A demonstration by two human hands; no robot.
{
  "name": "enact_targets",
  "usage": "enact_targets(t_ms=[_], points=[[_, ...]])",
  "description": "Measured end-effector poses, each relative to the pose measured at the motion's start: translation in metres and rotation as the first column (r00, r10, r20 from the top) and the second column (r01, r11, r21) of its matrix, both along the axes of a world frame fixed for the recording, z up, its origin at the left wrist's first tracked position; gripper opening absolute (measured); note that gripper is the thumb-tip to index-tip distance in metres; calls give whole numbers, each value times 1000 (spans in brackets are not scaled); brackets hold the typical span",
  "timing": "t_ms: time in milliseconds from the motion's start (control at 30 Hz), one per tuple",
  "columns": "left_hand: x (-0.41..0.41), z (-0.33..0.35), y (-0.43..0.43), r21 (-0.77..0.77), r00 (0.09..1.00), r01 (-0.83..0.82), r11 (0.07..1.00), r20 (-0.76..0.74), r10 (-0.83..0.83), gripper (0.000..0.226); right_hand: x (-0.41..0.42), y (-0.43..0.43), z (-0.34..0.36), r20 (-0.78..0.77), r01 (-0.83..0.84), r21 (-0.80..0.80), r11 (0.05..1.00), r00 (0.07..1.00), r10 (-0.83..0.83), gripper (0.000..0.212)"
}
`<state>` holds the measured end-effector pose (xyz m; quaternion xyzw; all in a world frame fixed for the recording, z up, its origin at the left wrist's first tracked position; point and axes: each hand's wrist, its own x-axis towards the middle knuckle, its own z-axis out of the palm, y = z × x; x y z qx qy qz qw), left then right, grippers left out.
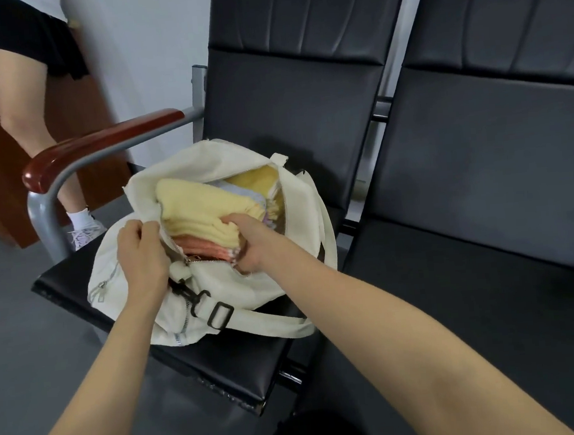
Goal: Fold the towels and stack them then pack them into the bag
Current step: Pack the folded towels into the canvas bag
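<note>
A stack of folded yellow and pink towels point(203, 220) sits inside the cream canvas bag point(216, 291) on a black padded seat point(242, 368). The left hand point(140, 253) grips the zipper edge; the right hand point(250, 244) grasps the stack (packing stage, seemingly). Next: seat towels deeper, then zip.

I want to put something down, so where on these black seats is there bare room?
The right black padded seat is bare from the gap between seats outward. On the left seat, only a strip before the cream canvas bag is free. The bag's mouth is crowded: stack of folded towels, left hand, right hand.
</note>
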<state>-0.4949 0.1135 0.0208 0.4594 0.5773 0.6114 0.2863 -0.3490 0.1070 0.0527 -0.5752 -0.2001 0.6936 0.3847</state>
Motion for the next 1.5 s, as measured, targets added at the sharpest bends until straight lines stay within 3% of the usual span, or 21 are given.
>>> enact_targets(t_ms=[100,200,267,367,467,600,700,767,833,900,967,1100,1200,1267,1333,1367,1433,1500], points=[[0,0,-5,31,1000,-20,999,-18,20,18,-13,0,-12,99,-70,-27,997,992,72,19],[6,3,-10,90,989,-83,992,-114,93,16,-11,-4,-8,153,-118,-54,992,980,125,27],[9,8,-11,202,943,-123,971,-280,178,23,-5,-7,-4,224,-146,-43,988,963,152,50],[17,15,-4,249,779,149,957,-625,41,30,1,-11,0,203,-167,-6,986,965,165,76],[28,13,8,40,581,244,969,-806,-113,34,9,-7,8,167,-114,30,993,980,108,91],[44,11,20,-399,421,67,914,-820,-389,54,30,-2,13,262,-64,81,995,964,41,63],[52,16,25,-514,334,-5,858,-809,-483,54,24,-6,5,219,-157,-6,988,964,154,34],[57,21,30,-548,283,-33,836,-807,-518,53,18,-1,-5,155,-155,-23,988,975,157,30],[57,26,38,-541,298,-24,841,-807,-510,51,13,5,-3,126,-105,-2,995,987,104,31],[52,29,48,-515,383,38,856,-784,-489,49,7,14,-1,82,-69,35,997,994,66,31],[46,25,50,-545,437,71,835,-736,-517,52,2,17,-5,157,-93,68,993,984,81,30],[44,5,42,-581,380,45,813,-742,-552,56,7,17,-21,272,-165,51,985,951,145,30],[39,5,44,-605,418,100,790,-695,-585,57,16,17,-8,337,-253,70,965,916,216,22],[37,3,41,-559,472,126,819,-692,-546,56,31,10,10,577,-360,145,922,787,216,29],[40,-2,34,-421,548,118,899,-728,-413,53,56,-4,28,841,-461,218,860,536,74,38],[42,-2,31,-332,567,97,938,-757,-326,50,69,-10,34,894,-477,250,843,447,-12,37],[49,-1,23,-133,561,75,988,-814,-152,45,96,-23,38,918,-452,285,845,383,-105,35],[59,4,13,35,578,129,991,-815,-47,38,116,-33,30,928,-452,264,852,361,-96,33]])
